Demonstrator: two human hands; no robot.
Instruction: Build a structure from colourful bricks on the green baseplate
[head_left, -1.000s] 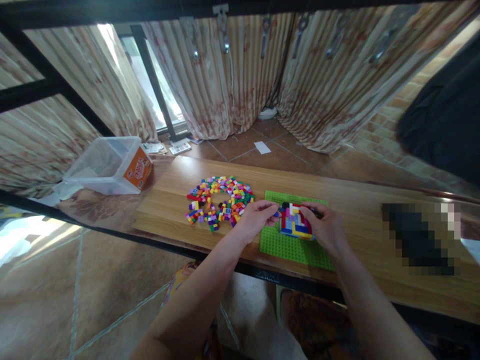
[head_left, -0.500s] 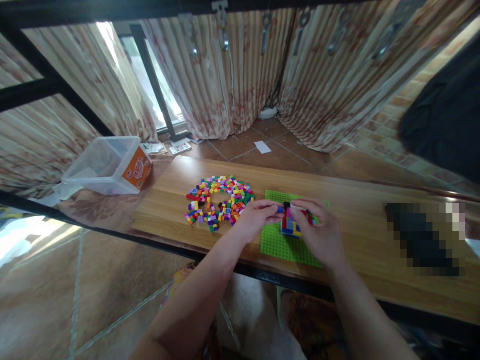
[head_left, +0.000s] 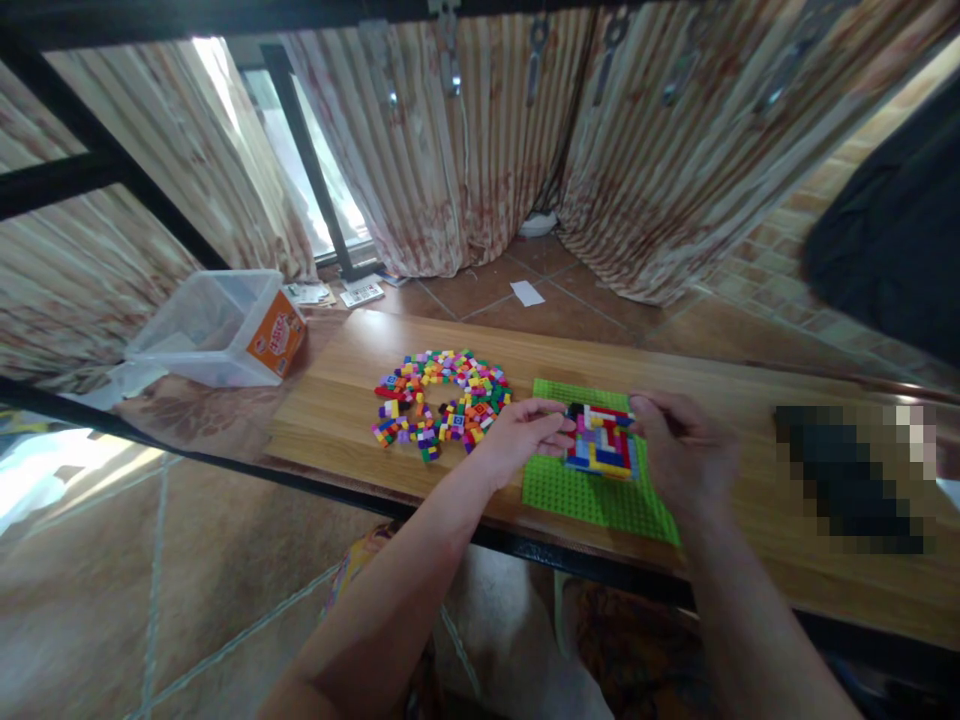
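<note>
A flat, multicoloured toy brick model (head_left: pixel 602 447) sits over the green baseplate (head_left: pixel 585 500), with red, blue, yellow and white bricks on its top. My left hand (head_left: pixel 526 435) grips the model's left edge, its fingers bent close together. At the upper right corner of the model is my right hand (head_left: pixel 686 440), thumb and forefinger drawn together; it is slightly blurred, and anything between the fingertips is hidden. To the left of my left hand, many loose toy bricks (head_left: pixel 472 380) lie in a rough ring on the wooden table (head_left: pixel 322 410).
A clear plastic bin (head_left: pixel 202 335) with an orange label stands beyond the table's left end. A blurred-out dark object (head_left: pixel 847 480) lies at the right. White paper (head_left: pixel 526 293) is on the floor behind the table. Metal hooks (head_left: pixel 538 50) hang from a bar above.
My right hand has moved right, off the top of the model to its right corner, uncovering the bricks. My left hand stays at the left edge; the blue brick at its fingertips no longer shows there.
</note>
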